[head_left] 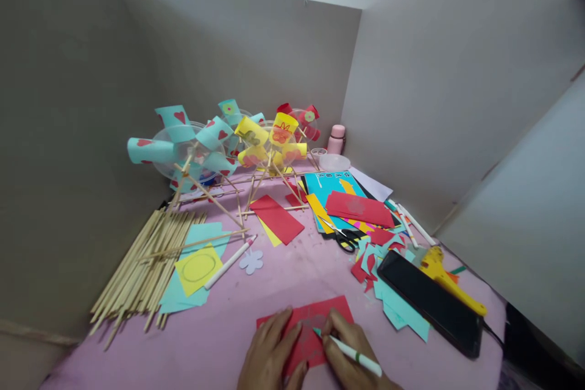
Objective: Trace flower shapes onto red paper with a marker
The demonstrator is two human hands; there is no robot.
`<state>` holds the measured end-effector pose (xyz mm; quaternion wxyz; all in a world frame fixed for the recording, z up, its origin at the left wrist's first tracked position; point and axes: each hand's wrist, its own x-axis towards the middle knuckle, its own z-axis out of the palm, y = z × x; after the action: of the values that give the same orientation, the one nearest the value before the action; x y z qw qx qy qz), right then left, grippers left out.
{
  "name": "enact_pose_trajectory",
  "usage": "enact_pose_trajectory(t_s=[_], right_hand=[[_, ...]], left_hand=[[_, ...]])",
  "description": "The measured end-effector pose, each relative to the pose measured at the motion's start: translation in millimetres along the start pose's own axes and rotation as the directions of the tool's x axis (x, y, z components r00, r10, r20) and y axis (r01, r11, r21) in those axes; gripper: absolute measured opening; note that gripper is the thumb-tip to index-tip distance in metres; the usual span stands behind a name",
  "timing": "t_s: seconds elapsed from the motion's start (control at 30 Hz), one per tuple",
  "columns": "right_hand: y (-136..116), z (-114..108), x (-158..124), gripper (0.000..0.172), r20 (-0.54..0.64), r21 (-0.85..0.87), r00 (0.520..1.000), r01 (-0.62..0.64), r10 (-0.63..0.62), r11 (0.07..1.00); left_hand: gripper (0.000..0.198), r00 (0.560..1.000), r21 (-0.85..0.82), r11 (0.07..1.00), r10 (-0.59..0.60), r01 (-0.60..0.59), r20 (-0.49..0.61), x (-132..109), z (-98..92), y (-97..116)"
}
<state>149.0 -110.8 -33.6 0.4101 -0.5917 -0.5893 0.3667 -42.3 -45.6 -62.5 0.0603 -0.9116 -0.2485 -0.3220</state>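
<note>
A sheet of red paper [315,350] lies on the table near the front edge, with faint drawn lines in its middle. Spread over its left part, my left hand [274,350] presses it flat with the fingers apart. My right hand [350,347] grips a white felt-tip pen [361,361] with a green band, its green tip touching the paper or just above it. The fingers partly cover the drawing. Up and to the left of the paper are a white flower cutout [251,262] and a white marker with a pink cap [231,262].
Bamboo sticks [137,268] lie left beside a yellow square [198,269]. Paper pinwheels on stick stands, one blue [180,125], one yellow [251,131], stand behind. At right are scissors [345,241], paper scraps [372,262], a phone [429,301] and a yellow-handled tool [452,289]. Grey panels surround the table.
</note>
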Motion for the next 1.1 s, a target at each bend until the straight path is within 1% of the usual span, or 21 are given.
enact_pose_trajectory(t_s=[0.17,0.27,0.57,0.67,0.97,1.1], right_hand=[[-7.6,0.9,-1.5,0.008,-0.011,-0.049,0.999,-0.030,0.030,0.998],[-9.9,1.1,-1.9,0.009,0.003,-0.076,1.000,-0.007,0.008,0.997],[-9.9,0.3,-4.4,0.010,-0.024,-0.122,0.999,0.028,-0.031,0.992],[-9.1,-0.2,-4.4,0.011,-0.045,-0.138,0.999,0.019,-0.025,0.990],[-2.1,1.7,-5.5,0.013,-0.065,-0.120,0.998,0.015,-0.023,0.993],[-6.3,1.9,-3.9,0.012,-0.037,-0.080,0.999,0.012,-0.015,0.997]], left_hand=[[0.042,1.000,0.023,1.000,-0.017,0.016,0.024,-0.1,-1.3,2.3],[0.039,1.000,0.036,0.999,-0.018,0.017,0.014,0.1,-0.2,4.4],[0.037,0.999,0.020,0.999,-0.037,0.038,-0.011,-2.7,0.7,6.5],[0.037,0.999,0.012,0.999,-0.046,0.046,-0.016,-3.7,0.2,7.2],[0.037,0.997,-0.010,0.997,-0.073,0.073,-0.031,-4.4,2.4,8.2],[0.037,0.996,-0.021,0.997,-0.076,0.075,-0.035,-4.7,1.9,8.4]])
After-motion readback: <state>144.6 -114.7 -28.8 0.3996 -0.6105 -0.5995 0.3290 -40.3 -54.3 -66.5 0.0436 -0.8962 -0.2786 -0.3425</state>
